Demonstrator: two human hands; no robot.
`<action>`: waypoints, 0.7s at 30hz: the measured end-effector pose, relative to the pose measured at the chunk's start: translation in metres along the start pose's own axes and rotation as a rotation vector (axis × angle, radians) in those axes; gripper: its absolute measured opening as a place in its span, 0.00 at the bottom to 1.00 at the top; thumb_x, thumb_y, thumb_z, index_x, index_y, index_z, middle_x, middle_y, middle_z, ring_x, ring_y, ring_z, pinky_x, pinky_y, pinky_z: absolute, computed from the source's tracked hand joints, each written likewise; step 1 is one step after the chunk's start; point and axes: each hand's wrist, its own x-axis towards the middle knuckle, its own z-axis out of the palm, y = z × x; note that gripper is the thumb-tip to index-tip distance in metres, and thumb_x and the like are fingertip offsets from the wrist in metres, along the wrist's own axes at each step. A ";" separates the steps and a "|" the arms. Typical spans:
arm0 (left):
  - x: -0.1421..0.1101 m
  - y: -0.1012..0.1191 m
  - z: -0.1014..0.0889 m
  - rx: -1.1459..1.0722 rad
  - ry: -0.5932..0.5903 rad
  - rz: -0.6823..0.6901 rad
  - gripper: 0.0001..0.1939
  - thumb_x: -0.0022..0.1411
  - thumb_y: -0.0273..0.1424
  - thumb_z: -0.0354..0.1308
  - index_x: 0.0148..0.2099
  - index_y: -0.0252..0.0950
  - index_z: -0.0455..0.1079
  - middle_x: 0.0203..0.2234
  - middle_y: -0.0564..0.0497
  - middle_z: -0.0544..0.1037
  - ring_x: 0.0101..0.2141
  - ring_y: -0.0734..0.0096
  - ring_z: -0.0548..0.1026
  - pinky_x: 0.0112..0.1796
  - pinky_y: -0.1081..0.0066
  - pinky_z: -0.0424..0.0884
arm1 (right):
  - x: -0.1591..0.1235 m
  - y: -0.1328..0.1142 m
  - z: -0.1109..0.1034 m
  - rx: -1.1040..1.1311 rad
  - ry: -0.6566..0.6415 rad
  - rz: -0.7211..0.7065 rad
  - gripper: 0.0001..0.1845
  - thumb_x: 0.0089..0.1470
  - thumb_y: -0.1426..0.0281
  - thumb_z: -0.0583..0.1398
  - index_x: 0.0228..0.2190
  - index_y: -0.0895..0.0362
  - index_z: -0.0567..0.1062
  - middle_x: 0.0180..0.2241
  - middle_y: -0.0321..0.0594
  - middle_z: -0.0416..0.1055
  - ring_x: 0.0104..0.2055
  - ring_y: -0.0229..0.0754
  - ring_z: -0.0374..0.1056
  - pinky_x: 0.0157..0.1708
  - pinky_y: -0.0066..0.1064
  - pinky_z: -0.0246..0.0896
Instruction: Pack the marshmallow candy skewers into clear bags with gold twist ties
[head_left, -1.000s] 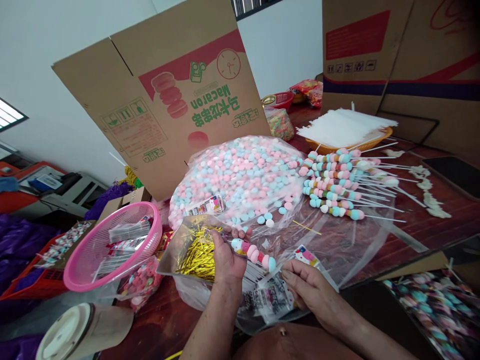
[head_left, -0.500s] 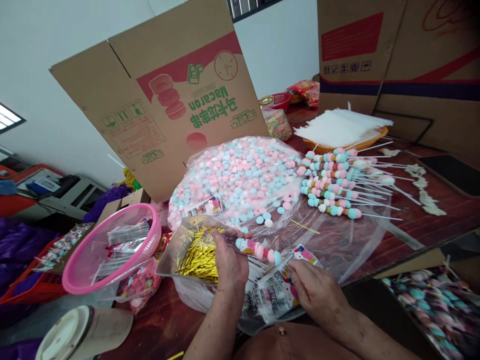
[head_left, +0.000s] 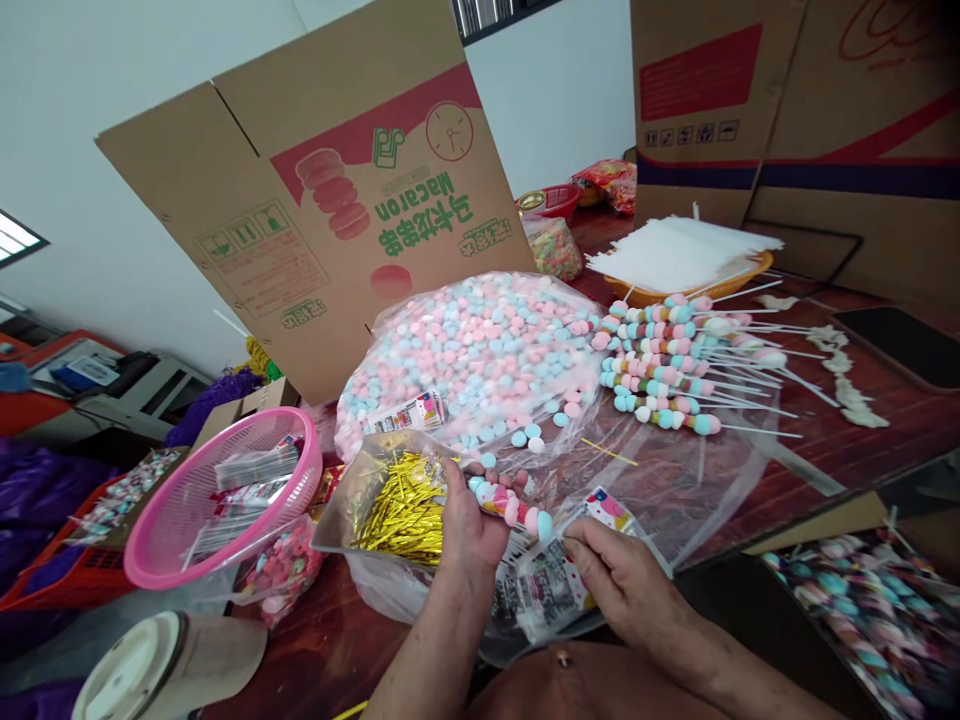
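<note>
My left hand point(head_left: 474, 520) is closed around a marshmallow skewer point(head_left: 517, 508) of pink, blue and white pieces, its blue end pointing towards my right hand. My right hand point(head_left: 626, 575) has thumb and fingers pinched at a printed clear plastic bag point(head_left: 551, 590) with coloured dots, lying over a stack of similar bags. Just left of my left wrist, gold twist ties point(head_left: 401, 510) fill a grey tray point(head_left: 341, 520). Behind the hands lies a big clear sack of pastel marshmallows point(head_left: 472, 350), with a few loose ones in front.
Finished-looking skewers point(head_left: 660, 370) lie at right, near white sticks point(head_left: 682, 255) in a yellow basket. A pink basket point(head_left: 142, 540) of packets and a lidded cup point(head_left: 217, 650) stand at left. Upright cardboard boxes point(head_left: 247, 180) rise behind. A box of skewers point(head_left: 862, 600) is at lower right.
My left hand has turned slightly and shifted right, its fingers now showing behind the skewer. My right hand has moved a little left, closer to the skewer's blue end.
</note>
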 end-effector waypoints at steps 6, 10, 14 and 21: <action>0.007 0.006 0.001 0.026 0.023 0.225 0.23 0.63 0.45 0.43 0.22 0.36 0.59 0.14 0.56 0.65 0.17 0.74 0.66 0.34 0.63 0.72 | -0.003 0.002 0.010 -0.170 0.066 -0.235 0.13 0.57 0.76 0.45 0.27 0.57 0.66 0.20 0.38 0.68 0.22 0.38 0.63 0.23 0.28 0.52; 0.006 0.002 -0.001 0.099 0.076 0.438 0.23 0.62 0.46 0.44 0.22 0.37 0.59 0.14 0.56 0.68 0.18 0.73 0.68 0.36 0.61 0.71 | -0.002 -0.004 0.012 0.033 -0.056 -0.057 0.11 0.58 0.73 0.46 0.27 0.56 0.65 0.21 0.34 0.66 0.22 0.36 0.61 0.23 0.26 0.51; 0.001 0.001 -0.001 0.033 -0.032 0.310 0.24 0.63 0.47 0.40 0.23 0.37 0.59 0.14 0.55 0.67 0.18 0.71 0.69 0.36 0.59 0.71 | 0.002 -0.007 0.007 0.324 -0.111 0.233 0.13 0.59 0.67 0.47 0.25 0.55 0.63 0.20 0.32 0.60 0.23 0.34 0.56 0.22 0.24 0.50; -0.003 -0.005 -0.002 0.009 -0.151 0.133 0.22 0.61 0.48 0.44 0.25 0.37 0.62 0.13 0.56 0.65 0.17 0.72 0.67 0.35 0.63 0.71 | 0.007 0.002 0.001 0.599 -0.242 0.354 0.15 0.58 0.61 0.48 0.25 0.56 0.63 0.20 0.30 0.54 0.22 0.33 0.50 0.22 0.24 0.49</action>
